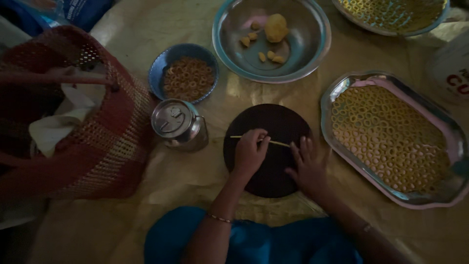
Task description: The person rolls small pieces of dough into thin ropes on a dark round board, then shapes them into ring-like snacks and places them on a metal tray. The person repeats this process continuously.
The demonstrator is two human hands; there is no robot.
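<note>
Both hands rest on a round dark board [267, 149]. The left hand [250, 152] pinches a thin yellow dough string [259, 140]; the right hand [309, 166] lies flat, fingers spread, touching its other end. The string looks soft, light and easy to snap, so hold it gently near the ends. Farther off sits a big steel bowl [312, 46] with dough lumps.

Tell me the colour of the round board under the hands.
Dark brown, nearly black, round board, best seen in the head view.
</note>
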